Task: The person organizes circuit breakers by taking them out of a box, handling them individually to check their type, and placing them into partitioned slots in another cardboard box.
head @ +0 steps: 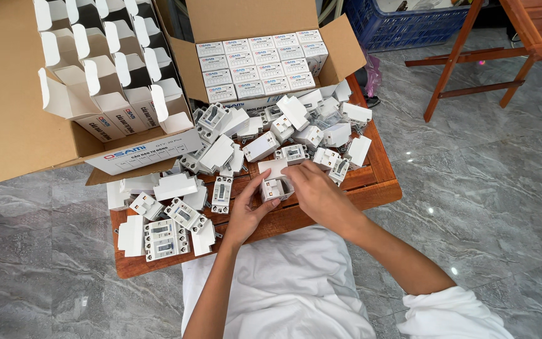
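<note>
Breakers [271, 135] on table [381, 185], before cartons [255, 59]

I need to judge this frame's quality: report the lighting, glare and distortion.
Head view: even daylight, soft shadows; bright glints on the marble floor; wide-lens bowing bends the large carton at the edges; both hands, left hand and right hand, and the small white box look sharp.

Blue crate [409, 25] (far back), wooden stand [503, 56].

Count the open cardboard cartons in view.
2. One large carton lies at the left, holding small boxes with open flaps. The other carton stands at the top centre behind the wooden table, packed with closed small boxes. More may sit outside the frame.
</note>
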